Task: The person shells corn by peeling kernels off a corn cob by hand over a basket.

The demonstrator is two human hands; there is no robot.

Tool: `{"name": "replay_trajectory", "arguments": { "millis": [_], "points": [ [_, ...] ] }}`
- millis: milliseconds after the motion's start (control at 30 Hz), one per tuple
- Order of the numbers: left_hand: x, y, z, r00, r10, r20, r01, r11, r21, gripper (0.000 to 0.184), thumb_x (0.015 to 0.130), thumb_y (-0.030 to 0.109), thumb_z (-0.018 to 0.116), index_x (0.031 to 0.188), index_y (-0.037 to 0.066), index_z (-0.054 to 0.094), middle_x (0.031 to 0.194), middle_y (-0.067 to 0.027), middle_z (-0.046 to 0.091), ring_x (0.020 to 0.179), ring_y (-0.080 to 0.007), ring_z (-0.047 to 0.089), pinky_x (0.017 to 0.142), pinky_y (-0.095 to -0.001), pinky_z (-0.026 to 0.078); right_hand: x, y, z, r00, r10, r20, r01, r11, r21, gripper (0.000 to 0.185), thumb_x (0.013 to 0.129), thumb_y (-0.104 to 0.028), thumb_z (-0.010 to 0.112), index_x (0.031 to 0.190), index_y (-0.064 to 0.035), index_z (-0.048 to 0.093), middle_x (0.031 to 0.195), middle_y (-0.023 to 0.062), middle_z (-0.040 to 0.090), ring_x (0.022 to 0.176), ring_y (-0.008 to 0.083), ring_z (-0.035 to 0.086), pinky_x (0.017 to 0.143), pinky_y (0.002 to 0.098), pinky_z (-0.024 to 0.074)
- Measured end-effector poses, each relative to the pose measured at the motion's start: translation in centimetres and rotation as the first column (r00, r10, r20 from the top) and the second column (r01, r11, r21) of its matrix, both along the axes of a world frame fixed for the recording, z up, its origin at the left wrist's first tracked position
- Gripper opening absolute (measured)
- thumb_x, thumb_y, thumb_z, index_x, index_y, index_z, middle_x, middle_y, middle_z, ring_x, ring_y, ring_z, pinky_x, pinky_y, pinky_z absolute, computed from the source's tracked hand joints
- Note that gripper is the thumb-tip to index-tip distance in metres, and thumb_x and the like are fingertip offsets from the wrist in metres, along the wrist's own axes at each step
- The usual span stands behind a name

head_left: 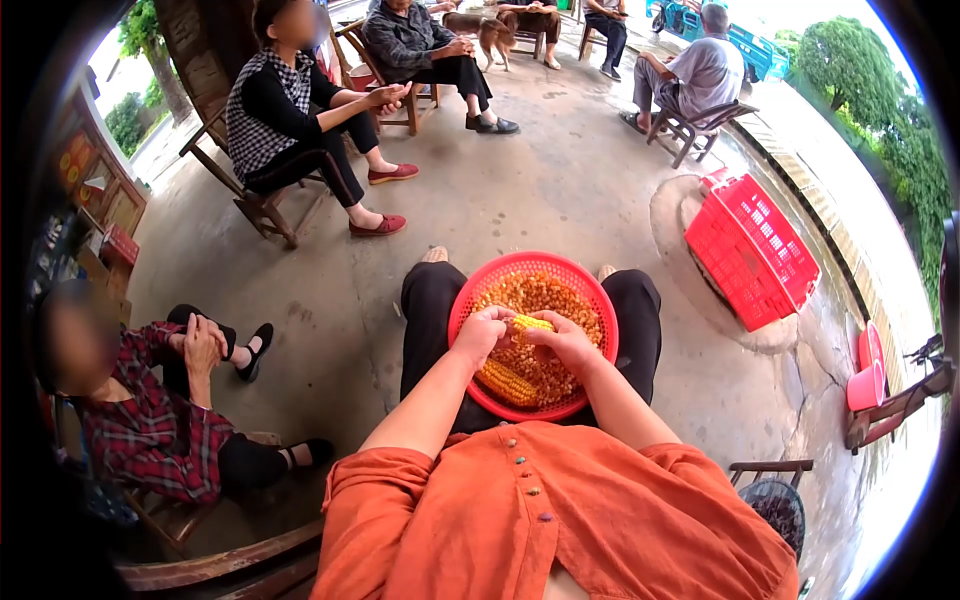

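Observation:
Over a round red plastic basket (461,305) on my lap, both hands hold one yellow corn cob (531,322). My left hand (482,334) grips the cob's left end, fingers curled round it. From the other side my right hand (566,343) closes on its right part, thumb against the kernels. Loose orange-yellow corn kernels (540,290) fill much of the basket. A second corn cob (507,382) lies among them at the lower left, below my left hand. My fingers hide part of the held cob.
A red plastic crate (752,250) stands on the concrete floor at the right, with pink basins (866,385) beyond it. Several people sit on wooden chairs around me; one in a plaid shirt (165,420) is close on the left. A dog (483,32) stands at the back.

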State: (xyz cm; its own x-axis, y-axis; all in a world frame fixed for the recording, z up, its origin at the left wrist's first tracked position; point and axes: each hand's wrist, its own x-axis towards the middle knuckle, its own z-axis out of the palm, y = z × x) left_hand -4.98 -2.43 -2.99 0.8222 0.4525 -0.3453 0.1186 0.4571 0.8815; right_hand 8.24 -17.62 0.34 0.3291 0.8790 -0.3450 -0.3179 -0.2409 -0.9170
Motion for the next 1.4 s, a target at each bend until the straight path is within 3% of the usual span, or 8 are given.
{"name": "replay_trajectory", "arguments": {
  "millis": [267, 533, 833, 900, 1033, 1300, 1367, 1400],
  "points": [
    [0.0, 0.0, 0.9, 0.998, -0.043, 0.053, 0.051, 0.986, -0.162, 0.028, 0.086, 0.003, 0.057, 0.113, 0.007, 0.057, 0.091, -0.0032, 0.063, 0.073, -0.0101, 0.061, 0.067, -0.0248, 0.055, 0.2, 0.2, -0.8, 0.997, -0.017, 0.076, 0.017, 1.0, 0.0, 0.041, 0.089, -0.026, 0.072, 0.122, -0.0085, 0.056, 0.086, -0.001, 0.06, 0.066, 0.0069, 0.055, 0.06, 0.0212, 0.0465],
    [0.2, 0.0, -0.1, 0.997, -0.072, -0.005, 0.072, 0.995, -0.071, 0.022, 0.086, 0.007, 0.057, 0.107, 0.007, 0.059, 0.085, -0.0019, 0.062, 0.068, -0.009, 0.059, 0.063, -0.0238, 0.053, -0.2, 0.3, -1.2, 0.979, 0.015, 0.201, -0.013, 1.0, -0.011, 0.041, 0.088, -0.022, 0.074, 0.122, -0.0075, 0.056, 0.083, -0.0016, 0.059, 0.062, 0.0065, 0.054, 0.055, 0.0198, 0.0442],
    [0.3, -0.3, 0.0, 0.998, -0.047, -0.037, 0.045, 0.998, -0.037, 0.026, 0.082, 0.004, 0.052, 0.107, 0.005, 0.059, 0.083, -0.0021, 0.06, 0.066, -0.0104, 0.057, 0.06, -0.0249, 0.051, -0.1, 0.2, -0.8, 0.985, 0.045, 0.168, -0.042, 0.999, -0.022, 0.04, 0.088, -0.022, 0.073, 0.122, -0.0082, 0.055, 0.084, 0.0002, 0.06, 0.061, 0.0084, 0.054, 0.055, 0.0207, 0.0439],
    [0.4, -0.2, -0.3, 0.999, -0.019, -0.05, 0.018, 0.999, -0.027, 0.028, 0.082, 0.003, 0.051, 0.108, 0.005, 0.059, 0.084, -0.0023, 0.06, 0.066, -0.0106, 0.057, 0.059, -0.0252, 0.051, -0.3, 0.2, -0.2, 1.0, -0.01, 0.005, 0.01, 0.999, -0.036, 0.039, 0.09, -0.025, 0.071, 0.122, -0.0091, 0.056, 0.087, 0.0005, 0.06, 0.064, 0.0087, 0.055, 0.057, 0.0214, 0.0458],
    [0.3, -0.1, 0.2, 0.998, -0.034, -0.045, 0.033, 0.999, -0.015, 0.032, 0.08, 0.0, 0.05, 0.11, 0.005, 0.059, 0.086, -0.0029, 0.061, 0.067, -0.0116, 0.058, 0.06, -0.0264, 0.052, 0.0, 0.1, -0.7, 1.0, -0.009, -0.016, 0.009, 1.0, -0.01, 0.037, 0.091, -0.028, 0.069, 0.121, -0.0101, 0.056, 0.09, 0.0005, 0.061, 0.067, 0.0086, 0.057, 0.059, 0.022, 0.0475],
    [0.2, 0.0, 0.3, 0.998, -0.062, 0.005, 0.062, 0.993, -0.098, 0.03, 0.084, 0.006, 0.059, 0.113, 0.005, 0.06, 0.086, -0.0018, 0.062, 0.071, -0.0104, 0.059, 0.063, -0.0272, 0.052, 0.0, 0.2, -0.9, 0.992, 0.016, 0.123, -0.011, 0.999, -0.037, 0.037, 0.091, -0.03, 0.069, 0.12, -0.0115, 0.057, 0.091, -0.001, 0.062, 0.068, 0.0074, 0.057, 0.06, 0.0218, 0.0484],
    [0.3, -0.1, -0.4, 0.994, -0.094, 0.047, 0.095, 0.995, -0.008, 0.024, 0.086, 0.013, 0.062, 0.108, 0.005, 0.063, 0.081, -0.0005, 0.061, 0.068, -0.0084, 0.056, 0.059, -0.0242, 0.048, -0.2, 0.3, -1.2, 0.978, 0.007, 0.209, -0.003, 1.0, -0.021, 0.04, 0.09, -0.031, 0.071, 0.121, -0.01, 0.058, 0.094, -0.0001, 0.064, 0.075, 0.0074, 0.059, 0.063, 0.0221, 0.0494],
    [0.4, -0.2, -1.1, 0.996, -0.061, 0.057, 0.06, 0.998, 0.026, 0.021, 0.086, 0.012, 0.062, 0.105, 0.004, 0.065, 0.079, -0.0004, 0.06, 0.067, -0.0077, 0.055, 0.059, -0.0235, 0.046, -0.2, 0.2, -1.0, 0.971, 0.035, 0.236, -0.011, 0.995, -0.099, 0.042, 0.088, -0.032, 0.073, 0.121, -0.0092, 0.059, 0.098, 0.001, 0.064, 0.079, 0.0076, 0.059, 0.066, 0.0221, 0.0495]
  ]
}}
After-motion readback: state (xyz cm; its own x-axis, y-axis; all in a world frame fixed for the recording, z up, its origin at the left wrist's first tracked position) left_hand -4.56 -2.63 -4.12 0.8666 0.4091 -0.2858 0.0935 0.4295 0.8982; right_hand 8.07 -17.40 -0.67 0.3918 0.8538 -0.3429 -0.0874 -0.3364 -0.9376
